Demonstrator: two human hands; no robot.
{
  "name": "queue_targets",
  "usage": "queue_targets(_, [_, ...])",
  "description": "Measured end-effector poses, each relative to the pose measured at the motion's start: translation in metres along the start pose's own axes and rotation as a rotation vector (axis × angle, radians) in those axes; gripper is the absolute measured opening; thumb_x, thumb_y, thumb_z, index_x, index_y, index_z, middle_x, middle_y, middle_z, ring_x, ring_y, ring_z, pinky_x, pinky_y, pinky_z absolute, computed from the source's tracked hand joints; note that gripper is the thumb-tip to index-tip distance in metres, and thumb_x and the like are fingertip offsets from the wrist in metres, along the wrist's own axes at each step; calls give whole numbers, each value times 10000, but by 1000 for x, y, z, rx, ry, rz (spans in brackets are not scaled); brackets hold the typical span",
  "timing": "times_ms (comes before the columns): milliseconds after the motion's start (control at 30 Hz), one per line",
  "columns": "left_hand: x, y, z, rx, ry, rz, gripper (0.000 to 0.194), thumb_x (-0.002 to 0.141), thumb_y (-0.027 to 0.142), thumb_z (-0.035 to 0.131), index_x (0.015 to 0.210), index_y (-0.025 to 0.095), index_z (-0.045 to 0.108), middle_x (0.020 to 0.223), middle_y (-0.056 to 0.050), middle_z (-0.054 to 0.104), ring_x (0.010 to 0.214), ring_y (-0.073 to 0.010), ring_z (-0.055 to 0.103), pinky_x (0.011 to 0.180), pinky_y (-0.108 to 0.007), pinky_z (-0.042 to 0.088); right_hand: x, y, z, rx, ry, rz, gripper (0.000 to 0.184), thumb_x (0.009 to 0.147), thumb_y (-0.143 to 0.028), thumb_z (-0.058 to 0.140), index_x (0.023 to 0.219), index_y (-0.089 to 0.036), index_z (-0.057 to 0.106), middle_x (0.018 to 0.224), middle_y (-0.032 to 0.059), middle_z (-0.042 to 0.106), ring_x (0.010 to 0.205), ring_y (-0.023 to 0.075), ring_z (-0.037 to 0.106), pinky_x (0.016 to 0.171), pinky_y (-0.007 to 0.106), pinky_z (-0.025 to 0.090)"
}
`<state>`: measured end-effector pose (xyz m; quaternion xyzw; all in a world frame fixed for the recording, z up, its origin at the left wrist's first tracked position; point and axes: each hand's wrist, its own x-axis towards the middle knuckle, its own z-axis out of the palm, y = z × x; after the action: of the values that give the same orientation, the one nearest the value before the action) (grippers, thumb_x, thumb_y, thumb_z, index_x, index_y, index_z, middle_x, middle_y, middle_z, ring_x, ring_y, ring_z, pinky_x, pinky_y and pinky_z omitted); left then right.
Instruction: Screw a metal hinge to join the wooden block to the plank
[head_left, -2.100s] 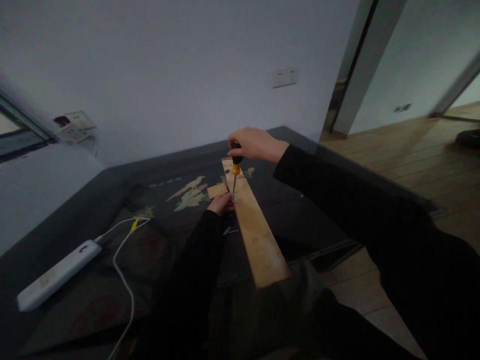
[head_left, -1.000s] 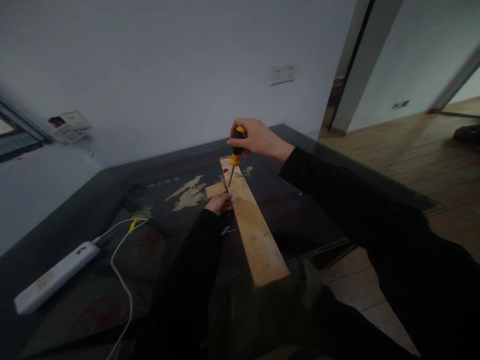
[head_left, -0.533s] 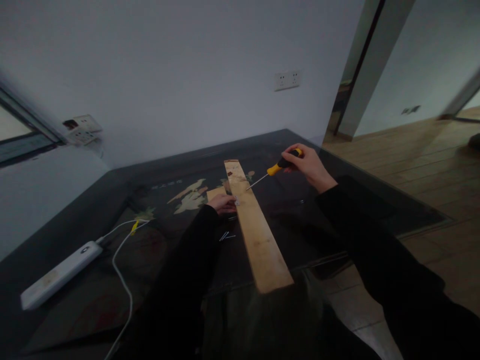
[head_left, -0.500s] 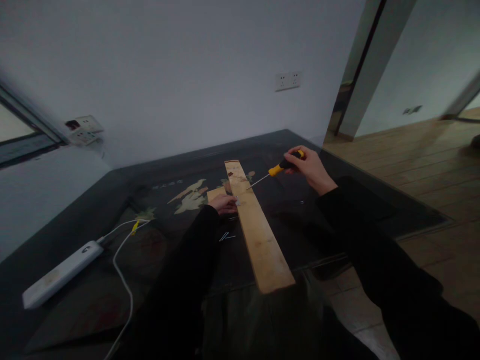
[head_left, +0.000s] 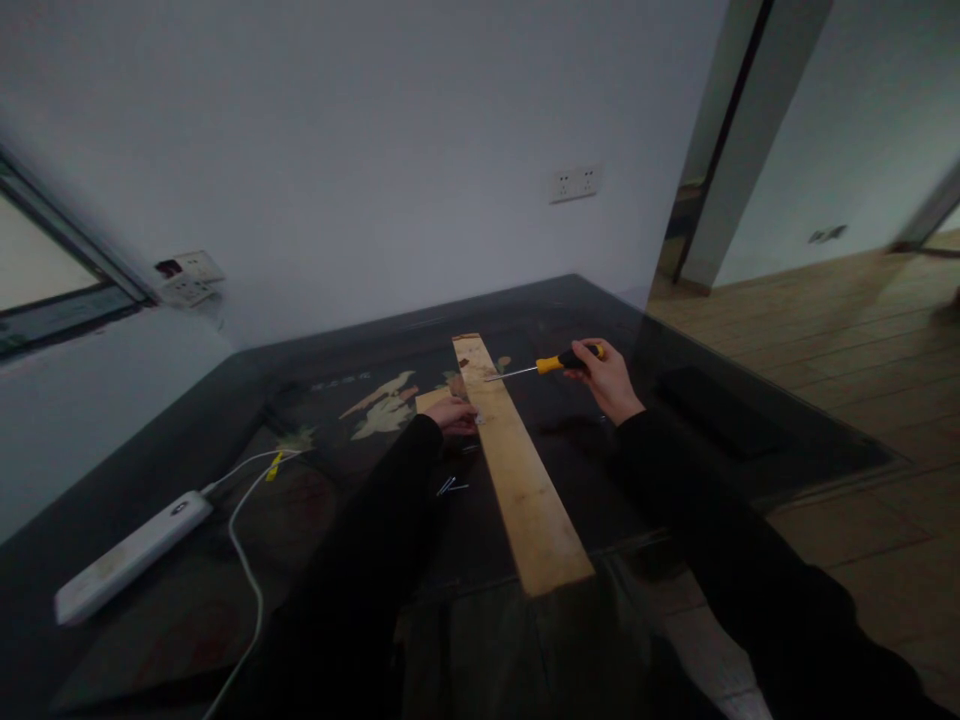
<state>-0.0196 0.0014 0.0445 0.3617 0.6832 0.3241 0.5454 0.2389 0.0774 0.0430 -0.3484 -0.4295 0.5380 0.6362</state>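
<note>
Screwdriver held low across the wooden plank

The right hand [head_left: 606,378] is closed around the black-and-yellow handle of a screwdriver [head_left: 550,364]. The shaft points toward 9 o'clock, its tip over the far half of a wooden plank [head_left: 525,480]; whether tip and wood touch, I cannot tell. The plank lies flat on a dark table [head_left: 474,545], running from 11 to 5 o'clock.

The left hand [head_left: 452,415] is at the plank's left edge, fingers bent, fingertips at a small pale piece [head_left: 479,418]; whether they pinch it or only press it is too small to tell. At that hand's 10 o'clock lies a short wooden offcut [head_left: 432,400], at its 6 o'clock some thin metal pins [head_left: 451,486], and well apart at its 8 o'clock a white power strip [head_left: 135,555].
</note>
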Motion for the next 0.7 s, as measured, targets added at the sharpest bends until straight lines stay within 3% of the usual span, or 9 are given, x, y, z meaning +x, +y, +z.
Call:
queue_targets(467, [4, -8, -5, -82, -4, 32, 98, 779, 116, 672, 865, 101, 629, 644, -41, 663, 533, -114, 633, 570, -202, 546, -4, 3, 0, 24, -16, 25, 469, 528, -444, 837, 793, -182, 550, 652, -43, 610, 432, 71, 579, 413, 188, 511])
queue_targets(700, [2, -18, -2, -129, -20, 100, 120, 750, 91, 719, 835, 90, 635, 753, -73, 693, 591, -113, 657, 623, -212, 559, -3, 7, -1, 28, -6, 11, 450, 536, -440, 832, 792, -184, 566, 707, -27, 606, 510, 75, 590, 432, 190, 522])
